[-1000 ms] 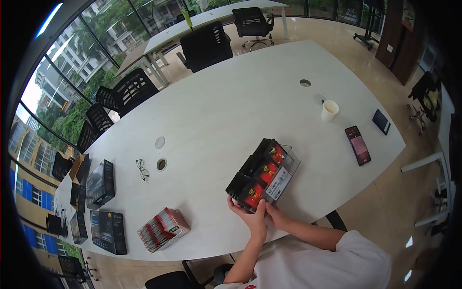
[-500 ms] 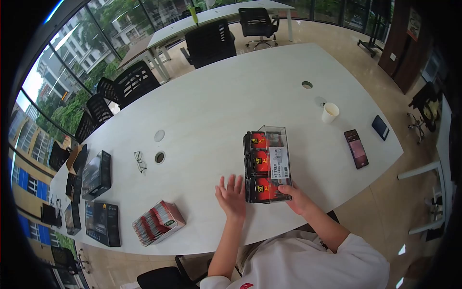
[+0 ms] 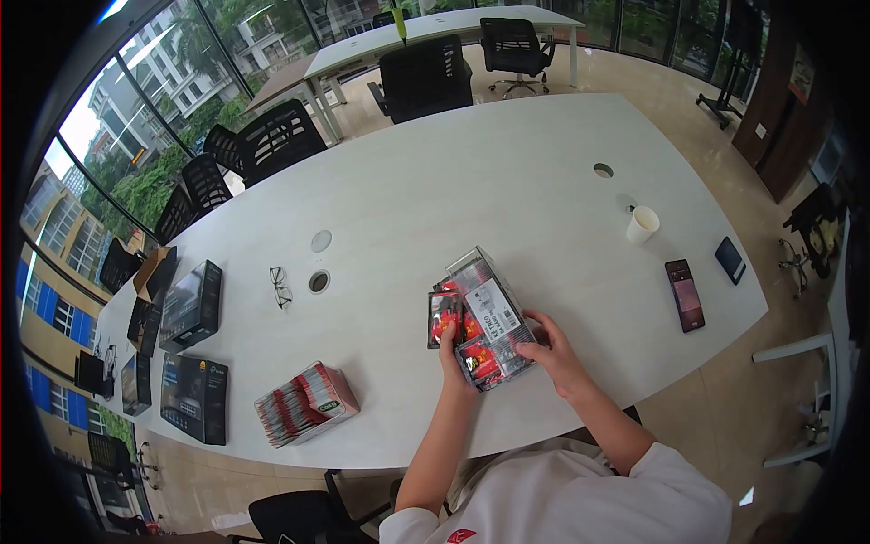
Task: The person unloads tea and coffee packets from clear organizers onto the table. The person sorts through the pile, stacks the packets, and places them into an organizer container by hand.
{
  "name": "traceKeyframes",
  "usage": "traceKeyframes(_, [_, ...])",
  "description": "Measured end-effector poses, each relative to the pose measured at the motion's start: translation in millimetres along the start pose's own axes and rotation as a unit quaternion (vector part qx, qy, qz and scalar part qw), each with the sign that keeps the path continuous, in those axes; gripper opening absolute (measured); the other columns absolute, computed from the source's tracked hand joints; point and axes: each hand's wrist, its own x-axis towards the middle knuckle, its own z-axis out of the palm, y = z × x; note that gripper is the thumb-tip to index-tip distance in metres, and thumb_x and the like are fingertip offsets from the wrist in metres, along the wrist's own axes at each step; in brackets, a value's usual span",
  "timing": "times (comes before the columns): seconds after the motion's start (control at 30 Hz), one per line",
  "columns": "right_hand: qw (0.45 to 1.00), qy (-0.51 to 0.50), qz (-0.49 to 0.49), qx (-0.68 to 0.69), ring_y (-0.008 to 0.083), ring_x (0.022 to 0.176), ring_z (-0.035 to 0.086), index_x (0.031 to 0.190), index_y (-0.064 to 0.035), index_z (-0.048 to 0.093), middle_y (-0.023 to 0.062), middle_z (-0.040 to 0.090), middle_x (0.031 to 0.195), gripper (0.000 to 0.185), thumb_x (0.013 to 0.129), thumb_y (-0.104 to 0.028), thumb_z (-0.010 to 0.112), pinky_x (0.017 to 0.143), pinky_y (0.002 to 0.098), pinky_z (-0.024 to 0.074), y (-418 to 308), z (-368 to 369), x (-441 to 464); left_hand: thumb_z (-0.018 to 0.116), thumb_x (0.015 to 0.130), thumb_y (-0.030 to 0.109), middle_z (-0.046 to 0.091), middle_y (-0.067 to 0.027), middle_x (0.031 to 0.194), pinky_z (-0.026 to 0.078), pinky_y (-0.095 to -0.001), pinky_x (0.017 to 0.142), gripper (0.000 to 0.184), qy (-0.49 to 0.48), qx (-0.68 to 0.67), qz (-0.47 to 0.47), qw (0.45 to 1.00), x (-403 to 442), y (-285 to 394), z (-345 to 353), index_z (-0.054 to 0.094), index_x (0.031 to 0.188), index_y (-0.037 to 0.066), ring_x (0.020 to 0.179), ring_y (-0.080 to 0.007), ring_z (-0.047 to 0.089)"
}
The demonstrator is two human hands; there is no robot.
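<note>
A clear plastic box (image 3: 494, 313) with a white printed label sits tilted on the table in front of me, holding red-and-black packets (image 3: 480, 361). My right hand (image 3: 555, 360) grips the box's right near side, thumb on top. At its left side, my left hand (image 3: 455, 363) is closed on a red-and-black packet (image 3: 442, 313) that sticks out of the box's open side. The fingers behind that packet are partly hidden, so I cannot tell whether more than one is held.
A second box of red-and-silver sachets (image 3: 306, 405) stands to the left. Further left are several dark cartons (image 3: 195, 397). Eyeglasses (image 3: 280, 286) lie beyond. On the right are a paper cup (image 3: 642, 224), a phone (image 3: 685, 296) and a dark blue device (image 3: 729, 260).
My left hand went from open beside the box to closed on a packet, which now juts out leftward. The box has turned, its far end swinging left. The whole view shifted slightly.
</note>
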Motion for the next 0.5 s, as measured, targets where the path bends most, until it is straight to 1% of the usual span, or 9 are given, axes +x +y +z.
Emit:
traceKeyframes(0.03, [1.0, 0.004, -0.01, -0.017, 0.0147, 0.104, 0.052, 0.146, -0.0038, 0.043, 0.0056, 0.053, 0.112, 0.078, 0.078, -0.02, 0.078, 0.09, 0.0297, 0.0428, 0, -1, 0, 0.058, 0.096, 0.043, 0.064, -0.0186, 0.127, 0.054, -0.0481, 0.098, 0.058, 0.012, 0.008, 0.01, 1.0, -1, 0, 0, 0.05, 0.136, 0.002, 0.112, -0.0315, 0.066])
traceKeyframes(0.1, [0.992, 0.054, -0.065, -0.092, 0.0144, 0.104, 0.051, 0.146, -0.004, 0.044, 0.0062, 0.051, 0.114, 0.079, 0.077, -0.019, 0.079, 0.091, 0.0293, 0.0427, 10, -6, 5, 0.057, 0.096, 0.034, 0.066, -0.0166, 0.124, 0.055, -0.0471, 0.097, 0.049, 0.037, -0.008, 0.0, 0.999, -2, 3, -1, 0.053, 0.134, 0.003, 0.112, -0.0302, 0.066])
traceKeyframes(0.13, [0.984, 0.08, -0.093, -0.129, 0.0143, 0.104, 0.05, 0.145, -0.004, 0.044, 0.0065, 0.05, 0.115, 0.079, 0.076, -0.018, 0.079, 0.092, 0.0292, 0.0426, 14, -10, 7, 0.057, 0.096, 0.033, 0.066, -0.0155, 0.124, 0.055, -0.0469, 0.097, 0.048, 0.038, 0.0, 0.001, 0.999, -1, 5, -6, 0.054, 0.133, 0.003, 0.111, -0.0296, 0.066])
traceKeyframes(0.2, [0.984, 0.095, -0.106, -0.11, 0.0157, 0.108, 0.049, 0.145, -0.0042, 0.044, 0.0082, 0.049, 0.12, 0.08, 0.075, -0.019, 0.08, 0.096, 0.0298, 0.0416, 15, -19, 9, 0.056, 0.096, 0.032, 0.067, -0.0135, 0.123, 0.054, -0.0466, 0.098, 0.044, 0.042, 0.015, 0.0, 0.999, 2, 8, -14, 0.056, 0.13, 0.004, 0.111, -0.0283, 0.067])
traceKeyframes(0.23, [0.983, 0.104, -0.111, -0.101, 0.0164, 0.111, 0.049, 0.145, -0.0042, 0.044, 0.0091, 0.049, 0.122, 0.081, 0.074, -0.019, 0.08, 0.098, 0.0301, 0.0411, 12, -22, 11, 0.057, 0.096, 0.029, 0.068, -0.0111, 0.123, 0.053, -0.0463, 0.099, 0.039, 0.075, 0.015, -0.005, 0.997, 2, 7, -14, 0.058, 0.127, 0.005, 0.111, -0.0267, 0.067])
traceKeyframes(0.33, [0.982, 0.11, -0.135, -0.073, 0.0243, 0.12, 0.043, 0.145, -0.0115, 0.047, 0.0143, 0.044, 0.133, 0.084, 0.072, -0.03, 0.083, 0.1, 0.0376, 0.0383, -3, -28, 13, 0.06, 0.095, 0.027, 0.068, -0.0104, 0.121, 0.052, -0.0464, 0.1, 0.037, 0.115, 0.032, -0.012, 0.993, 2, 6, -12, 0.058, 0.125, 0.006, 0.11, -0.0263, 0.066])
traceKeyframes(0.37, [0.98, 0.116, -0.137, -0.084, 0.024, 0.12, 0.044, 0.146, -0.0108, 0.046, 0.0144, 0.044, 0.133, 0.084, 0.073, -0.029, 0.083, 0.101, 0.037, 0.0381, -5, -31, 13, 0.063, 0.094, 0.023, 0.068, -0.0093, 0.119, 0.051, -0.0443, 0.101, 0.035, 0.109, 0.016, -0.015, 0.994, 6, 5, -21, 0.059, 0.124, 0.006, 0.111, -0.0248, 0.065])
traceKeyframes(0.43, [0.976, 0.126, -0.142, -0.105, 0.0234, 0.12, 0.044, 0.146, -0.0096, 0.045, 0.0145, 0.045, 0.134, 0.083, 0.074, -0.026, 0.082, 0.102, 0.0357, 0.0378, -9, -41, 13, 0.063, 0.094, 0.02, 0.067, -0.0084, 0.118, 0.051, -0.0425, 0.101, 0.034, 0.131, 0.06, 0.012, 0.989, 6, 6, -19, 0.058, 0.124, 0.006, 0.111, -0.0236, 0.064])
traceKeyframes(0.5, [0.979, 0.126, -0.147, -0.059, 0.0233, 0.121, 0.045, 0.147, -0.0082, 0.043, 0.015, 0.046, 0.134, 0.082, 0.075, -0.024, 0.08, 0.103, 0.0352, 0.0374, -15, -44, 8, 0.065, 0.094, 0.016, 0.066, -0.0075, 0.118, 0.05, -0.0383, 0.099, 0.034, 0.152, 0.105, 0.049, 0.982, 3, 9, -17, 0.057, 0.125, 0.005, 0.112, -0.021, 0.063])
